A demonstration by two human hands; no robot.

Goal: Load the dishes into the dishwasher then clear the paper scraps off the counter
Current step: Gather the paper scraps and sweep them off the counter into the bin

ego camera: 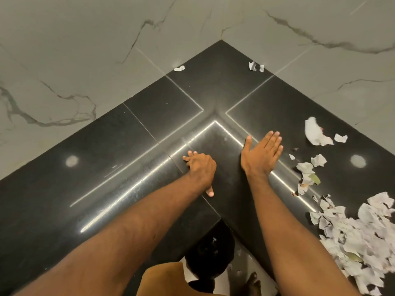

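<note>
Paper scraps [359, 238] lie on the counter [132, 133], right of both hands.

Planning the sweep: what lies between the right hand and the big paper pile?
Head view: a loose cluster of small torn scraps on the black counter, between the right hand and the big pile.

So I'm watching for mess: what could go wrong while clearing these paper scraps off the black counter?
The pile of torn white paper scraps lies near the black stone counter's front edge. A sweep by the flat right hand could drop some on the floor, past what looks like a dark bin below. The few small white scraps by the far marble wall are easily missed.
</note>
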